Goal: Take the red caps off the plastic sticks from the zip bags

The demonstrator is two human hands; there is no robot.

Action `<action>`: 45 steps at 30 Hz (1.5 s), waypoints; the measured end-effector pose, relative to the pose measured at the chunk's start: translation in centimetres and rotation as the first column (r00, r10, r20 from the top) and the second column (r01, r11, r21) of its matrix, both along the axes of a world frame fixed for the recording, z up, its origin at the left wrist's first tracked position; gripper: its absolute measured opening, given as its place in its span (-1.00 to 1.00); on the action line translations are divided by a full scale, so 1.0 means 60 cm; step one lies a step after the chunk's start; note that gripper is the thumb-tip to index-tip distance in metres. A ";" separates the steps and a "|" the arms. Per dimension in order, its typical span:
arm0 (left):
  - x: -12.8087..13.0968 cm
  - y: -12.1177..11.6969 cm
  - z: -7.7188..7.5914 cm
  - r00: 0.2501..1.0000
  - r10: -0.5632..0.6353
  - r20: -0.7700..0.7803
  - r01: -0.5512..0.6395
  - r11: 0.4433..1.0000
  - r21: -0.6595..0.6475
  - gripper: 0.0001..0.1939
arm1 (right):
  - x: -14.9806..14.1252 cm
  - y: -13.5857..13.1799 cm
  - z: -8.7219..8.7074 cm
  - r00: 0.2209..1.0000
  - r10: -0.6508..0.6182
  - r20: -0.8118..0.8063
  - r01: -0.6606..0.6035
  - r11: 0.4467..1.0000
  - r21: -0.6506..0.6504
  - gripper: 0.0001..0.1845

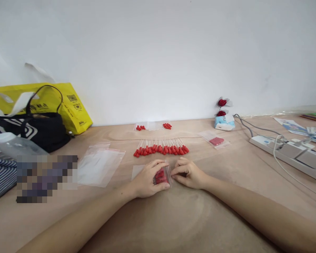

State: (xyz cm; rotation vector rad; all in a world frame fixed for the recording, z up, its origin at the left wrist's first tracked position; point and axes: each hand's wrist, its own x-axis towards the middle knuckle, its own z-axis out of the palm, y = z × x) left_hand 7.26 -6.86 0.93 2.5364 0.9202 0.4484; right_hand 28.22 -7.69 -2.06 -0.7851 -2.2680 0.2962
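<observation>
Left hand holds the zip-lock bag; right hand narrows at its edge — grip unclear. Probably light, limp, slippery — best held along the seal.

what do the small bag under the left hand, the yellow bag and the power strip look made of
Small bag: thin, clear plastic film, slightly shiny; red pieces show through.
Yellow bag: coated paper or non-woven fabric, perhaps; its stiff-looking, printed side leaves it open.
Power strip: probably hard moulded plastic, pale and smooth, judging by its straight edges.
</observation>
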 end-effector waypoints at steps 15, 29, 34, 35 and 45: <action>0.014 0.053 -0.001 0.954 -0.279 -0.113 0.277 0.666 0.693 -0.80 | -0.009 0.001 0.004 0.991 -0.092 0.101 0.019 0.823 0.568 -0.82; 0.019 0.048 0.005 0.912 -0.322 -0.255 0.405 0.602 0.688 -0.73 | -0.016 0.001 0.013 0.938 -0.158 0.308 -0.109 0.710 0.696 -0.65; 0.019 0.046 0.009 0.891 -0.339 -0.303 0.454 0.664 0.594 -0.68 | -0.019 0.010 0.002 0.901 -0.149 0.407 -0.136 0.795 0.592 -0.60; 0.019 0.046 0.009 0.890 -0.345 -0.299 0.457 0.669 0.586 -0.67 | -0.019 0.013 -0.001 0.898 -0.148 0.415 -0.133 0.807 0.575 -0.59; -0.010 0.059 0.018 0.933 -0.338 -0.128 0.349 0.755 0.556 -0.68 | -0.001 0.009 0.014 0.937 -0.121 0.327 -0.103 0.800 0.591 -0.63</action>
